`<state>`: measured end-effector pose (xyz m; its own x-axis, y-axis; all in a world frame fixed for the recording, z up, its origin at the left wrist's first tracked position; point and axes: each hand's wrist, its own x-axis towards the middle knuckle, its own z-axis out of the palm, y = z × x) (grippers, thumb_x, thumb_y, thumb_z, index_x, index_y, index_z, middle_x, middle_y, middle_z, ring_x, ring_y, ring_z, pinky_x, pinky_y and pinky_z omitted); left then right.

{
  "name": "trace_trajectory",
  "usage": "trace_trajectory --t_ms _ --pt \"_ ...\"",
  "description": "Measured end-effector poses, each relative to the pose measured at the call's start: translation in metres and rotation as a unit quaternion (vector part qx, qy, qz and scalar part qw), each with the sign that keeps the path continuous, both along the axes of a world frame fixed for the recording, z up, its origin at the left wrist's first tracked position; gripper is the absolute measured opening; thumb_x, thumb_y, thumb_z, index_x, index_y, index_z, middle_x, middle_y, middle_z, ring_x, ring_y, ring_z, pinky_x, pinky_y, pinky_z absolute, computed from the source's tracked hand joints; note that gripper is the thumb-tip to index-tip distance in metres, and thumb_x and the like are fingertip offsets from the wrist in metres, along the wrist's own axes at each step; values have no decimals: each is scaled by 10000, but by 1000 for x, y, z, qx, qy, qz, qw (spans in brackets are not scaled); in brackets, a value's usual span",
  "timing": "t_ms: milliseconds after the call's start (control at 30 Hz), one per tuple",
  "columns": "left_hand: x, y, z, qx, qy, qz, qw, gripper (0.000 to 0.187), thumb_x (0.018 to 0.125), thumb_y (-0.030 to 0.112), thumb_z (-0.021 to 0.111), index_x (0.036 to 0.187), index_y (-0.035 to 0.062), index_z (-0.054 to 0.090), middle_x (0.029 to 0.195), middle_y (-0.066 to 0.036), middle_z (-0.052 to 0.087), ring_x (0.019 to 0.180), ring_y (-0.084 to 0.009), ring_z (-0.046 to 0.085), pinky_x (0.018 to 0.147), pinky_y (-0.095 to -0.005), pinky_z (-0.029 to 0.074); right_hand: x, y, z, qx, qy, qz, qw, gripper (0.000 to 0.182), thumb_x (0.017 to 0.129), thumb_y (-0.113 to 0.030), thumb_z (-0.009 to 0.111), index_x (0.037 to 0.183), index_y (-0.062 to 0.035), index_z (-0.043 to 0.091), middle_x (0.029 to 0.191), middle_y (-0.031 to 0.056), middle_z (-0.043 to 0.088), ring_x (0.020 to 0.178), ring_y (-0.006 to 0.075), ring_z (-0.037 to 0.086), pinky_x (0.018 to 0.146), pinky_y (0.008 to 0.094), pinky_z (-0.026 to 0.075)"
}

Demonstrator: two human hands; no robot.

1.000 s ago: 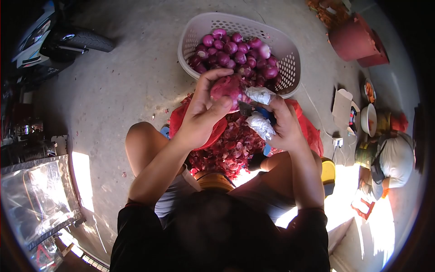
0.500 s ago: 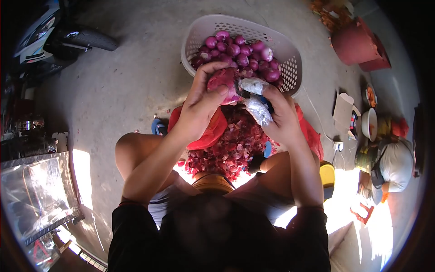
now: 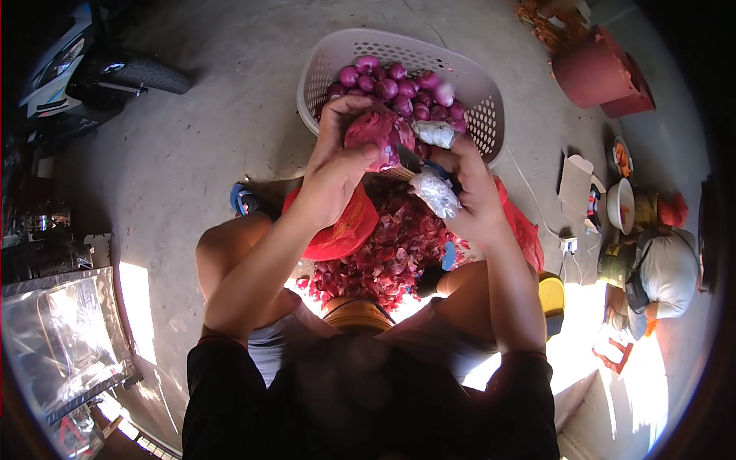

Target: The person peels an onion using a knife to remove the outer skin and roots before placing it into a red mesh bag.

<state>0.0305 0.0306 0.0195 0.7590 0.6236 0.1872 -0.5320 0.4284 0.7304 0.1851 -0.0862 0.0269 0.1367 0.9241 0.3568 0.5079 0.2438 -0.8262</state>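
A red onion with loose skin is held in my left hand, its fingers wrapped round it. My right hand has silvery wrapping on thumb and index finger and grips a small knife, whose dark blade touches the onion's right side. Behind both hands stands a grey perforated basket holding several purple peeled onions. Below them, between my legs, lies a heap of red onion skins. A red mesh bag is beside the heap, under my left forearm.
At the right a person in a grey top sits near a white bowl and an open cardboard box. A red tub stands at the upper right. A motorcycle wheel is at the upper left.
The onion and both hands have shifted slightly left in view, and the onion is turned a little. The blade shows more clearly against it. More of my left foot's blue sandal is visible.
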Motion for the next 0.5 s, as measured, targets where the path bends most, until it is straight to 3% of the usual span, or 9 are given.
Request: trace_trajectory --t_ms 167,267,500 --pt "1 1 -10 7 -8 33 999 574 684 -77 555 1183 92 325 1212 -76 402 1151 -186 420 939 -325 384 2 8 -12 -6 -34 14 999 554 739 -86 654 1208 -46 362 813 154 635 736 336 636 607 322 461" --pt "1 4 -25 103 15 82 991 613 661 -128 578 1174 96 327 1235 -75 371 1173 -187 405 941 -322 379 -5 5 -13 -51 -35 3 998 551 738 -79 645 1204 -51 355 820 159 630 739 346 631 611 335 461" --pt "-2 1 -39 201 33 84 975 610 709 -120 644 1196 69 330 1262 -81 334 1166 -176 425 949 -310 395 -7 4 -28 -26 -30 -21 999 508 739 -82 642 1189 -60 409 909 159 629 847 345 627 696 370 479"
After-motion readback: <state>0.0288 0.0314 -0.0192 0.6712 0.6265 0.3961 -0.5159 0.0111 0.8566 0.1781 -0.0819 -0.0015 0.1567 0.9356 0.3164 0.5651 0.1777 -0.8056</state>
